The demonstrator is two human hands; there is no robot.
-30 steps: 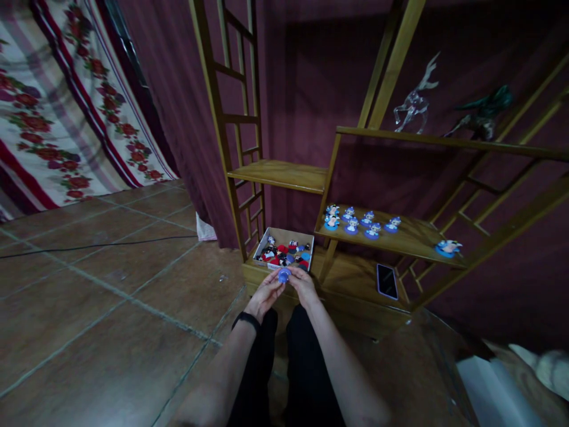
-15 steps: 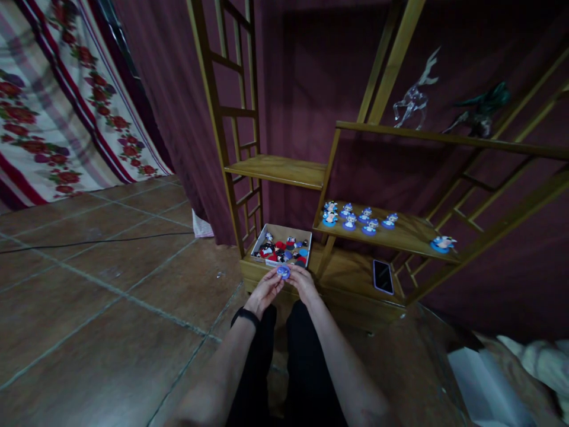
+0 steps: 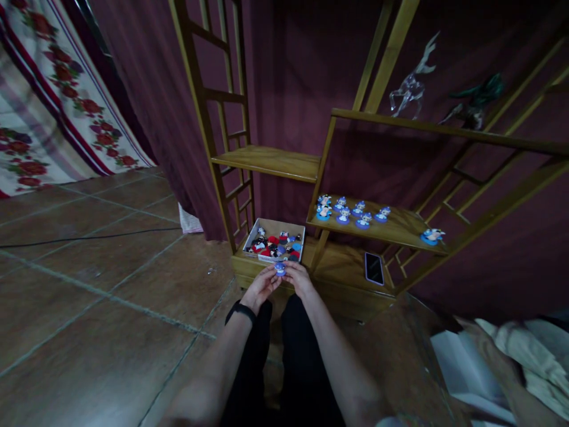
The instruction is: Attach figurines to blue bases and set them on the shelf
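Note:
Between my left hand (image 3: 264, 283) and my right hand (image 3: 299, 277) is a small purple-and-white figurine (image 3: 280, 269), pinched by the fingers of both. It is held just in front of a shallow cardboard box (image 3: 249, 256) of jumbled red, black and blue figurines. On the middle shelf (image 3: 397, 232) to the right, several purple figurines (image 3: 343, 215) stand in rows beside two blue-based ones (image 3: 323, 212). Another blue-based figurine (image 3: 432, 236) sits alone near that shelf's right end.
A phone (image 3: 374, 268) lies on the lower shelf. Higher up stand a clear deer ornament (image 3: 409, 89) and a dark green statue (image 3: 478, 98). A bare wooden shelf (image 3: 273, 161) juts out at left. At lower right are a white box (image 3: 464, 365) and part of another person (image 3: 511, 370).
The figurine has tipped more upright between my fingers, so its purple head now shows above the base. The camera view has shifted slightly; the shelf figurines keep their places.

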